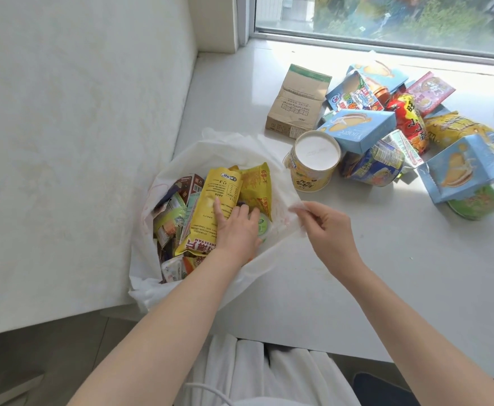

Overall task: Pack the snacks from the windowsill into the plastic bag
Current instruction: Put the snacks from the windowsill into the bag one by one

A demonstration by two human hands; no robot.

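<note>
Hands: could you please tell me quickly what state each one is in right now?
Left hand: open, fingers pressing the yellow snack packet inside the plastic bag.
Right hand: closed, pinching the bag's rim.

Single head-worn, wide-angle view, taken from above the near edge of the windowsill (357,273) and pitched forward and steeply down. The camera faces the window (386,19), which crosses the frame's top right corner. The wearer's lap (257,370) sits at the bottom margin. Both forearms enter from below at close range, the left hand (234,227) and right hand (327,227) near centre, at the plastic bag (187,159) by the sill's left edge.
</note>
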